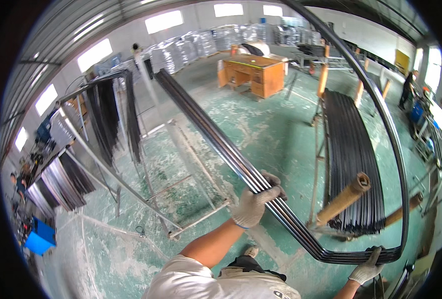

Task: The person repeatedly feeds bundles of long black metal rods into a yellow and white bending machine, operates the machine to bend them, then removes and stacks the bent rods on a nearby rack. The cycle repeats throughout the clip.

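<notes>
A bundle of several dark, shiny bent metal tubes [226, 149] lies across my two hands. One long leg runs away to the upper left, a short stretch crosses low on the right, and the other leg curves up along the right side. My left hand [251, 205], in a light knit glove, is closed around the long leg near its middle. At the lower right my gloved right hand [368, 268] grips the short stretch close to its corner, fingers partly hidden behind the tubes.
A metal rack [171, 231] with hanging dark tubes [102, 117] stands at left. Dark tubes [353, 164] fill a rack with cardboard-wrapped posts [343, 199] at right. Beyond are an orange wooden desk [266, 79] and wrapped stacks [181, 52]. People [408, 90] stand far right and far left.
</notes>
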A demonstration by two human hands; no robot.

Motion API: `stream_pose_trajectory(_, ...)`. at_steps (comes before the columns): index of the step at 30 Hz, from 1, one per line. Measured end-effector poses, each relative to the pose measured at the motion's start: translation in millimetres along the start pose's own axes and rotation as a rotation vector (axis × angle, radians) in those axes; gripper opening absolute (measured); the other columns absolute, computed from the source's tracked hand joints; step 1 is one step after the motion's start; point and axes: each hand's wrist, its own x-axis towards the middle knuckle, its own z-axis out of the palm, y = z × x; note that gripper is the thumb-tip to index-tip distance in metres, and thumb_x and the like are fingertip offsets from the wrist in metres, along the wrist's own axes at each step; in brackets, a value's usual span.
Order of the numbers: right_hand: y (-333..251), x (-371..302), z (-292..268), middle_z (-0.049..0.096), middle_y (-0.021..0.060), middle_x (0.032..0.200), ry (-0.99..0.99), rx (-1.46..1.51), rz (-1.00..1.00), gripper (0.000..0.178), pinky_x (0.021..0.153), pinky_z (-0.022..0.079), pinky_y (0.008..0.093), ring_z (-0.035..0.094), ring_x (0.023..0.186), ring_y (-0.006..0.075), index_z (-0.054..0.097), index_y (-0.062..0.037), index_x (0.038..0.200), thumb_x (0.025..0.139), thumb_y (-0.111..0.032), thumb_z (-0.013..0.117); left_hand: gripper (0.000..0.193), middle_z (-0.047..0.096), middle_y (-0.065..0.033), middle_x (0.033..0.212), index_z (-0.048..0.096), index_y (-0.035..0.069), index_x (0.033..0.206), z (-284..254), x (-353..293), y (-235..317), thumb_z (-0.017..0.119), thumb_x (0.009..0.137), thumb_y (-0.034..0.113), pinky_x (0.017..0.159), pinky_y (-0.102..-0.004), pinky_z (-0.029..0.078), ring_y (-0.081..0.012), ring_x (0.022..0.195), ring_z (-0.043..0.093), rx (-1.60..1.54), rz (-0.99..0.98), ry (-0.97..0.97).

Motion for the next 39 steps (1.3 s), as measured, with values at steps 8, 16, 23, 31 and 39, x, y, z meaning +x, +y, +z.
stream_pose_trajectory(8,-67,-96,295,0.075,0.007,0.122,-0.427,-0.04,-0.392,0.037,0.1,0.054,0.032,0.067,0.109,0.0159,0.07,0.0071,0.14,0.112,-0.017,0.073,0.029,0.072,-0.0177,0.092,0.064,-0.003,0.123,-194,42,148,0.066,0.094,0.004,0.09,-0.0566,0.066,-0.0402,0.09,0.077,-0.138,0.304,0.36)
stream_pose_trajectory(16,-367,-395,622,0.076,0.0198,0.115,-1.028,-0.06,-1.221,0.04,0.095,0.059,0.0476,0.074,0.104,0.0349,0.07,-0.0029,0.134,0.111,-0.033,0.06,0.016,0.071,-0.0162,0.092,0.065,-0.003,0.107,-418,65,360,0.058,0.103,0.011,0.117,-0.0581,0.051,-0.0349,0.096,0.07,-0.441,0.685,0.422)
stream_pose_trajectory(23,-351,-573,697,0.071,0.0336,0.137,-0.923,0.539,-0.879,0.091,0.112,0.057,0.0508,0.071,0.13,0.0444,0.057,0.0089,0.153,0.092,-0.049,0.091,0.028,0.079,-0.017,0.12,0.07,0.003,0.123,-450,-12,377,0.074,0.104,0.024,0.113,-0.058,0.055,-0.036,0.119,0.073,-0.356,0.769,0.503)
stream_pose_trajectory(31,-220,-624,769,0.079,0.0205,0.096,-1.543,-0.089,-0.788,0.048,0.096,0.059,0.0504,0.079,0.096,0.0342,0.073,0.0021,0.124,0.113,-0.043,0.06,0.042,0.077,-0.0116,0.12,0.07,0.002,0.129,-500,-83,378,0.08,0.108,0.037,0.103,-0.0423,0.058,-0.0246,0.111,0.071,0.972,0.995,1.72)
stream_pose_trajectory(39,-236,-637,752,0.082,0.0134,0.123,-1.449,-0.249,-1.587,0.034,0.104,0.058,0.0459,0.078,0.115,0.0296,0.08,-0.0135,0.13,0.104,-0.022,0.058,0.045,0.072,-0.0172,0.133,0.061,-0.002,0.148,-698,-136,423,0.069,0.112,0.023,0.097,-0.0416,0.058,-0.0302,0.11,0.071,0.78,0.874,1.336)
